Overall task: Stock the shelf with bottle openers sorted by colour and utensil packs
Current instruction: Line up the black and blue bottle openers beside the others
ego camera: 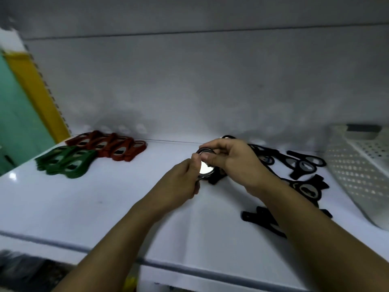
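Both hands meet over the middle of the white shelf (84,203). My right hand (233,163) grips a stack of black bottle openers (205,172) from above, and my left hand (183,180) pinches the stack's metal ring at its left edge. Red bottle openers (111,145) lie in a row at the back left. In front of them, green bottle openers (67,162) are laid out in a row. Several loose black bottle openers (305,165) are scattered to the right, partly hidden by my right forearm.
A white perforated plastic basket (355,169) lies tilted at the shelf's right end. A yellow shelf upright (35,95) and a green surface stand at the left. The shelf's front edge (63,244) runs across the bottom.
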